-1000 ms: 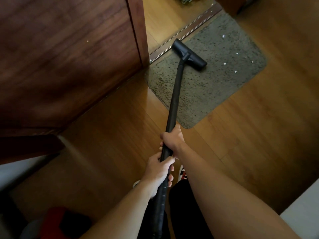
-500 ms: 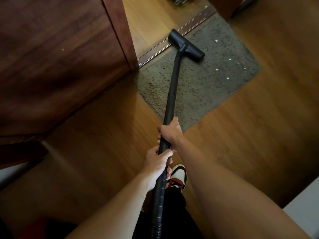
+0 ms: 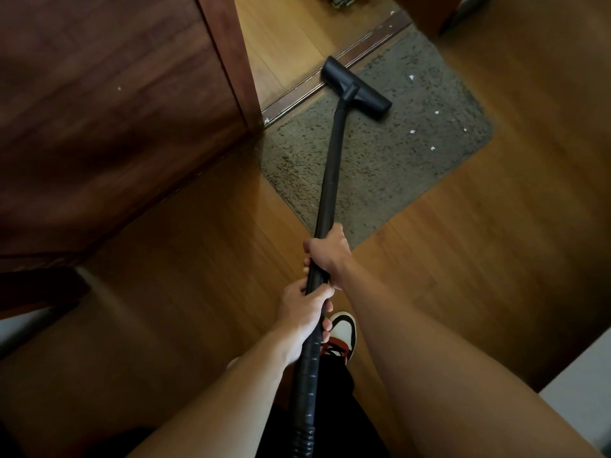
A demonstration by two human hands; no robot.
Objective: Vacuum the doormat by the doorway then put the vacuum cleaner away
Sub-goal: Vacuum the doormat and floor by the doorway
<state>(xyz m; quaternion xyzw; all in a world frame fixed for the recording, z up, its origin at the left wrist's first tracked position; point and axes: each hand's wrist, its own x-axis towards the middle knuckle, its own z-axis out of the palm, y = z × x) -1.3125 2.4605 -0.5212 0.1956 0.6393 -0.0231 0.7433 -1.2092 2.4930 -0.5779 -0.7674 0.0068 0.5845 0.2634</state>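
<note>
Black nozzle (image 3: pixel 355 89) lies farther from the fingers (image 3: pixel 306 261) than a second ago, one end now at the door threshold (image 3: pixel 297 94). One vacuum wand (image 3: pixel 332 173), gripped by two hands: right hand (image 3: pixel 327 251) ahead, left hand (image 3: pixel 304 309) just behind, all fingers curled tight round it. One doormat (image 3: pixel 396 166), grey, beyond the hands, under the nozzle. Five white scraps (image 3: pixel 412 131) on it, right of the nozzle. One shoe (image 3: pixel 342 335) beneath the left hand.

Head view, single, wide-angle: worn at the person's head, facing forward and steeply down at the floor.
Near, close under the lens: left hand (image 3: pixel 304 312) and right hand (image 3: pixel 329 249), both gripping the long black vacuum tube (image 3: pixel 329 180).
Far: grey shaggy doormat (image 3: pixel 413 166), metal threshold strip (image 3: pixel 297 95).
Left: dark wooden door (image 3: pixel 115 110).
</note>
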